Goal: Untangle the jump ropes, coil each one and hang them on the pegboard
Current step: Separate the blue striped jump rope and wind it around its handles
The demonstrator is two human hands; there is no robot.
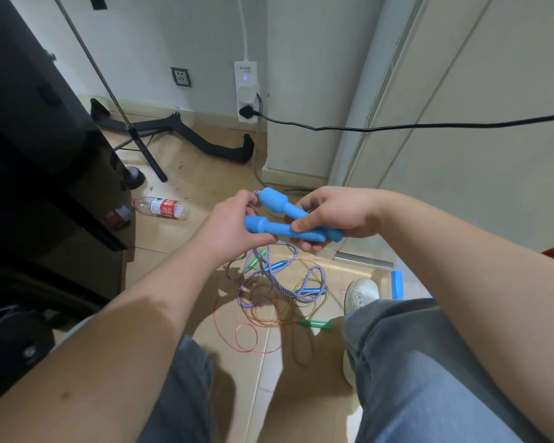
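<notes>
Handles [271, 227], both blue, lay side by side across between my hands: left hand [234, 219] curled round the fat ends, right hand [336, 215] pinching the thin ends. Their braided rope [285, 276] hung below into the floor [179, 251] tangle [269, 308].

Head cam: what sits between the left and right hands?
Two blue handles span the gap in the head view. The right hand grips their shafts; the left hand holds their thick ends.

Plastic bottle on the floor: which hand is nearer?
Left. The left hand sits just right of the bottle; the right hand is farther right, past the blue handles.
</notes>
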